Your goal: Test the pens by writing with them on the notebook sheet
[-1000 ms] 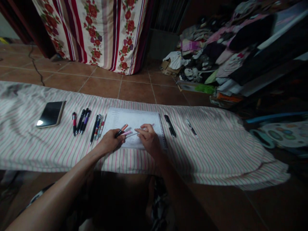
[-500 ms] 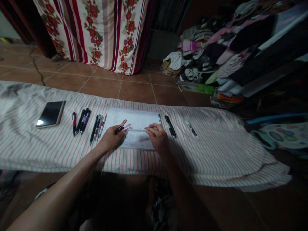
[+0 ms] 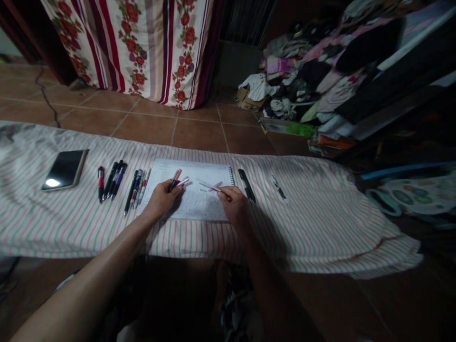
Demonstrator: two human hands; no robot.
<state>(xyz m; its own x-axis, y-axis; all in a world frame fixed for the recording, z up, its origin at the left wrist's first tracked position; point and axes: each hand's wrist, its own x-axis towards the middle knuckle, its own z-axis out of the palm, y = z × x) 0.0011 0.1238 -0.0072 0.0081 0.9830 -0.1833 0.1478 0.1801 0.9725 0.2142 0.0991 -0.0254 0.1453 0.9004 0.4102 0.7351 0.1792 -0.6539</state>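
Observation:
A spiral notebook [image 3: 194,199] lies open on a striped cloth [image 3: 313,223] spread over the floor. My left hand [image 3: 160,199] rests on the notebook's left part, fingers closed round two pens [image 3: 177,179], one orange-tipped and one pink. My right hand [image 3: 237,206] sits at the notebook's right edge, pinching a pale pen [image 3: 210,186] that points left over the page; a pink piece shows beside it.
Left of the notebook lie two groups of pens [image 3: 110,179] [image 3: 136,190] and a phone [image 3: 63,169]. A black pen [image 3: 246,185] and another pen [image 3: 278,188] lie to its right. A flowered curtain [image 3: 142,47] hangs behind; a clothes pile [image 3: 320,71] fills the far right.
My right hand has drawn the pale pen away from my left hand to the right and now holds it alone over the page. My left hand keeps the other two pens.

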